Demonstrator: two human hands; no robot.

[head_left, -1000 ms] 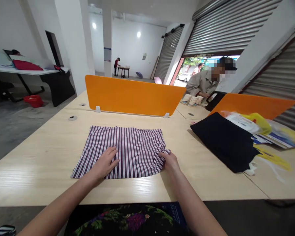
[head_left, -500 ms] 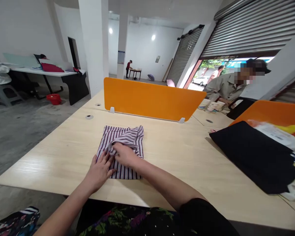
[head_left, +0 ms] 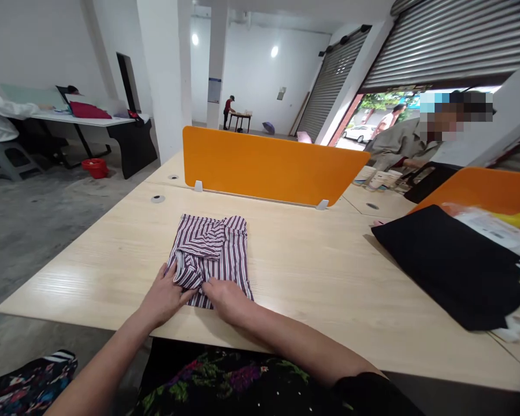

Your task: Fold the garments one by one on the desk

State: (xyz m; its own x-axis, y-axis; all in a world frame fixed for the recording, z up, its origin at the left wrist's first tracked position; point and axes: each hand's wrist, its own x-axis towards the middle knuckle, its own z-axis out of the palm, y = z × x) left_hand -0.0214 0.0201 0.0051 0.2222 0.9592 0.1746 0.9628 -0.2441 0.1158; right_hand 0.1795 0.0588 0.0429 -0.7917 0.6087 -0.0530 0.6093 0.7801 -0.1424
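Observation:
A garment [head_left: 231,260] with dark, maroon and white stripes lies folded on the pale wooden table. A sleeve-like part of it [head_left: 201,245] is laid across its upper left, with the loose end bunched near my hands. My left hand [head_left: 162,297] rests at the garment's lower left edge, fingers spread, the thumb stretched toward the right; folds of cloth hide some fingertips. My right hand [head_left: 227,297] is closed, pinching the striped cloth near the garment's lower middle.
An orange divider [head_left: 268,167] stands along the table's far side. A black cloth [head_left: 446,266] and plastic packaging [head_left: 489,228] lie at the right. Beyond them a person [head_left: 403,144] is beside stacked cups [head_left: 377,179]. A red bucket [head_left: 95,168] stands on the floor.
The sleeve-like part has been laid over to the left and its end drawn down toward me. My right hand has moved nearer; my left hand has shifted slightly left.

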